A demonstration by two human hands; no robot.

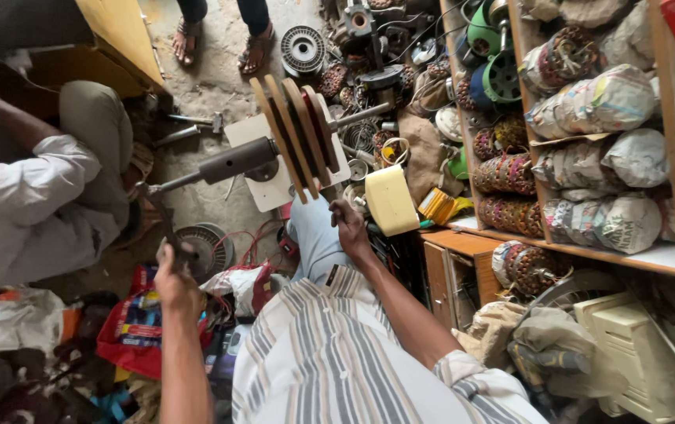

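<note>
My left hand [174, 284] is closed around the crank handle [166, 229] of the coil winder, low on the left. The crank runs up to the grey shaft [231, 162], which carries the stack of wooden formers [296, 133], tilted, in the middle of the view on a white base board [270, 188]. My right hand [349, 228] sits just below the formers, fingers loosely curled, near the bottom edge; can't tell if it's pinching wire. Cream plastic container [390, 200] just right of that hand. Wound stators [506, 173] and wrapped bundles [604, 102] on the shelves to the right. Another person's sleeve [19, 196] at left.
</note>
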